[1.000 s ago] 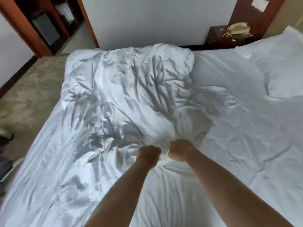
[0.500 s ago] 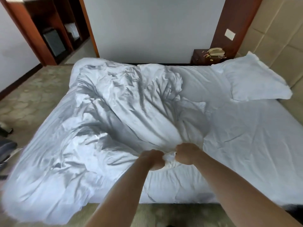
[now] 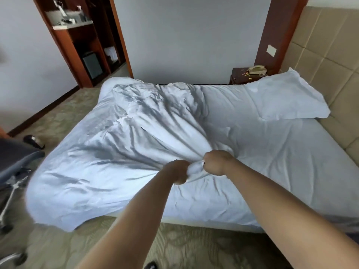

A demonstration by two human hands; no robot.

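Note:
A crumpled white duvet [image 3: 120,152] lies over the left half of the bed [image 3: 281,171], with one corner hanging off the near left edge. My left hand [image 3: 178,170] and my right hand [image 3: 216,162] sit close together above the bed's near side, both fists gripping one bunched fold of the duvet. The cloth pulls tight in ridges that fan out from my fists. A white pillow [image 3: 287,98] rests at the head end on the right.
A padded beige headboard [image 3: 330,65] runs along the right. A dark nightstand [image 3: 238,75] with a telephone [image 3: 256,69] stands behind the bed. An office chair [image 3: 13,166] is at the left, a wooden shelf unit [image 3: 85,45] at the back left. Patterned carpet [image 3: 194,247] lies below my arms.
I have backed away from the bed with the duvet in both fists. The duvet has slid toward me and its corner now hangs off the near left edge; the carpet has come into view.

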